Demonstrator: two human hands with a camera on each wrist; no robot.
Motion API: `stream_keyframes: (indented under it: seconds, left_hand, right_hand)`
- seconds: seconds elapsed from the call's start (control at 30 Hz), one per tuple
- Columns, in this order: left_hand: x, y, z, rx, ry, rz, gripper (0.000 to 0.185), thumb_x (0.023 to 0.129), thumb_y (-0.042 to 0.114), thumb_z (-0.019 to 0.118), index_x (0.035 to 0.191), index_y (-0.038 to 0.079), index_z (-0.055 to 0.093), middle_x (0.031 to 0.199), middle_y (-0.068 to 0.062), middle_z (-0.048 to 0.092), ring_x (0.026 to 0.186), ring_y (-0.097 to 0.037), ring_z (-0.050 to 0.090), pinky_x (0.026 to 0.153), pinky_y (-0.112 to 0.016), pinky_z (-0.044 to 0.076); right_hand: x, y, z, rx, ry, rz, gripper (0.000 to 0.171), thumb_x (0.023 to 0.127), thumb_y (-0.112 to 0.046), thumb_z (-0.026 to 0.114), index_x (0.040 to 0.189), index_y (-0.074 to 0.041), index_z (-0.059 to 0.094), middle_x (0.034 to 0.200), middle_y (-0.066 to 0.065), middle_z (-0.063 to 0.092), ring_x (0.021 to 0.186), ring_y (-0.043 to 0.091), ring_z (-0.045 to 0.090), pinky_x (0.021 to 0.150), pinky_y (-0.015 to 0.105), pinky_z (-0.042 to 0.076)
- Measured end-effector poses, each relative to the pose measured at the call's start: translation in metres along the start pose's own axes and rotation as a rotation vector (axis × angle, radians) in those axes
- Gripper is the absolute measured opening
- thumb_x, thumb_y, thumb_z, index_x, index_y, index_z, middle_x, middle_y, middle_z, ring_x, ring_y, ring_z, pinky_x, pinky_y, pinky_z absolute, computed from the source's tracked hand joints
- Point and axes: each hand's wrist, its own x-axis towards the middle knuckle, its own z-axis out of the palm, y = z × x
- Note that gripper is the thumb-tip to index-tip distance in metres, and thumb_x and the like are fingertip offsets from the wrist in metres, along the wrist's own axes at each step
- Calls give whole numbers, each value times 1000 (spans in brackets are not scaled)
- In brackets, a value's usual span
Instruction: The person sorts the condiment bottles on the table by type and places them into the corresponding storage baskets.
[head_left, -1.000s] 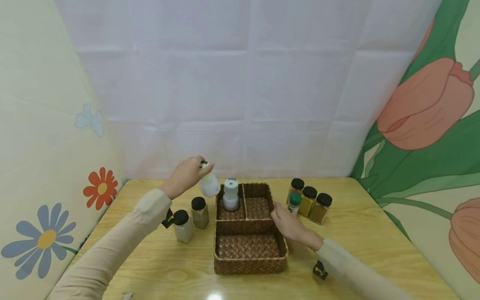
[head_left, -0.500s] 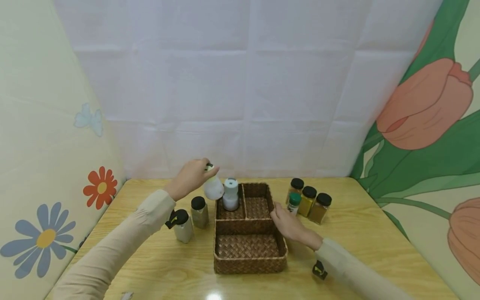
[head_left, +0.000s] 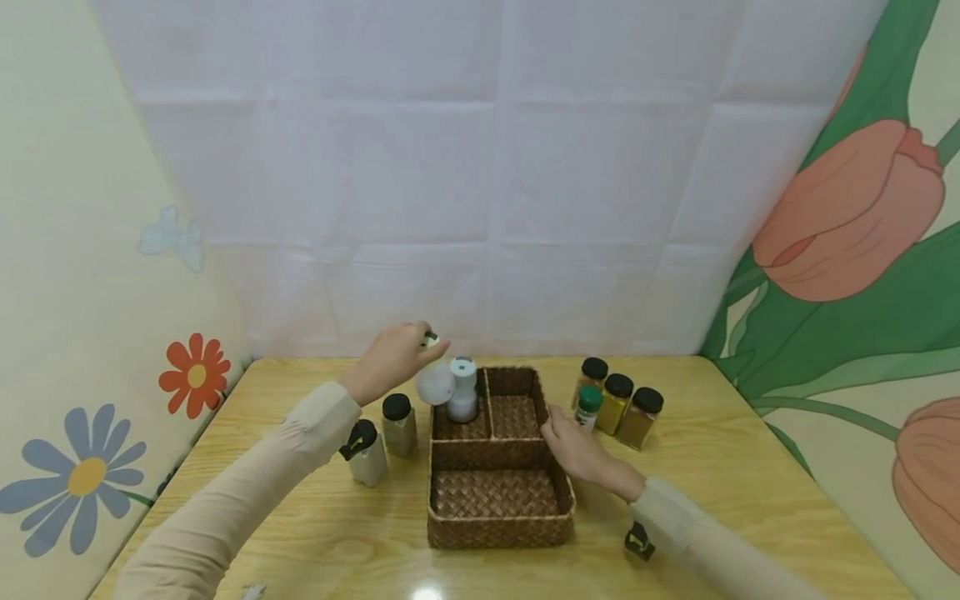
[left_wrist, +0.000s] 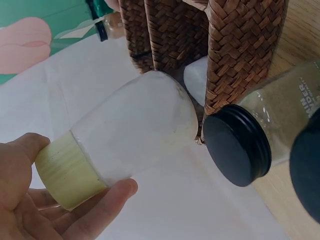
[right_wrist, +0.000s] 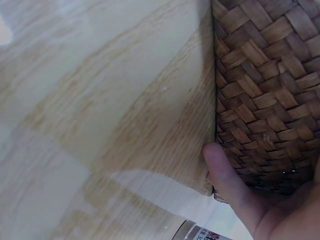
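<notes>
A white jar (head_left: 435, 382) with a pale yellow lid is held tilted in the air over the back left corner of the woven basket (head_left: 498, 533), just beside a white bottle (head_left: 462, 392) that stands in the basket's back left compartment. The left hand (head_left: 390, 360) grips the jar by its lid, fingers (left_wrist: 95, 212) curled round it. The right hand (head_left: 577, 450) rests against the basket's right wall, fingers relaxed and holding nothing. On the table (head_left: 750, 500), two black-lidded jars (head_left: 397, 423) stand left of the basket; four spice jars (head_left: 617, 403) stand right of it.
</notes>
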Motion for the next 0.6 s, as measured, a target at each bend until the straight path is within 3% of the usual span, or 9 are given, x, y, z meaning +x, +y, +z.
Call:
stream_keyframes:
  seconds: [0.6]
  left_hand:
    - [-4, 14, 11, -11, -45, 53, 34, 103, 32, 54, 83, 5, 53, 61, 1, 37, 46, -7, 25, 48, -23, 28]
  right_hand:
    - [1, -1, 0, -14, 26, -24, 48, 111, -24, 21, 131, 18, 34, 50, -6, 32, 40, 8, 20, 44, 24, 27]
